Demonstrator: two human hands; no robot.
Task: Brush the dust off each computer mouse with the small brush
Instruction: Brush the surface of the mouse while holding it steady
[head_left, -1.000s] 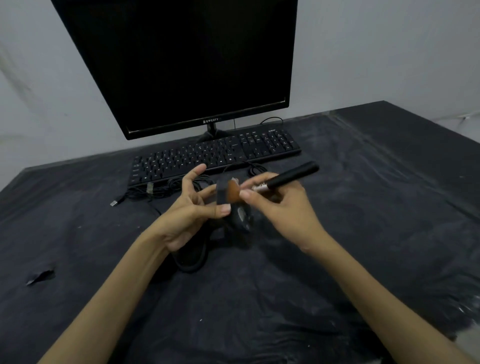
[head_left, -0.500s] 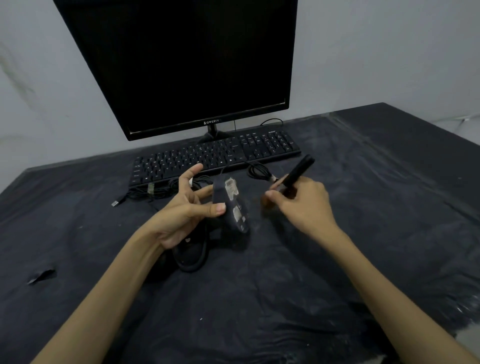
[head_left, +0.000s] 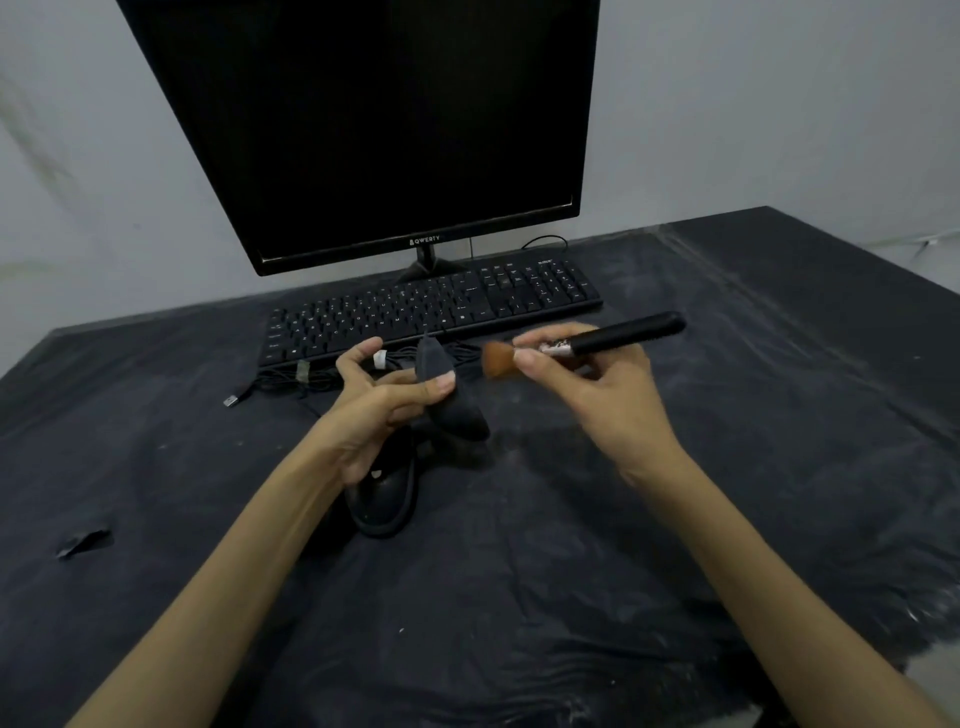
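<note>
1. Held mouse (head_left: 451, 395): black, wired, lifted above the table and tipped on edge, nose pointing toward the keyboard (head_left: 431, 312). Left hand (head_left: 382, 410) is clamped on it, thumb across the near side, fingers behind.
2. Small brush (head_left: 582, 345): black handle, metal ferrule, orange-brown bristles. Right hand (head_left: 597, 389) pinches it closed at the ferrule. Bristles sit just beside the mouse's upper right flank; contact cannot be confirmed.
3. Mouse 2 (head_left: 384, 499): black, lying on the dark table cover (head_left: 519, 597) just below the left hand; not in hand.
4. Cables (head_left: 291, 382) bundled in front of the keyboard; monitor (head_left: 363, 119) behind.
5. Judgement, step in hand: brushing the held mouse. Use short light strokes away from the body, rotate the mouse with the left hand to expose seams and the wheel, keep the cable slack.
</note>
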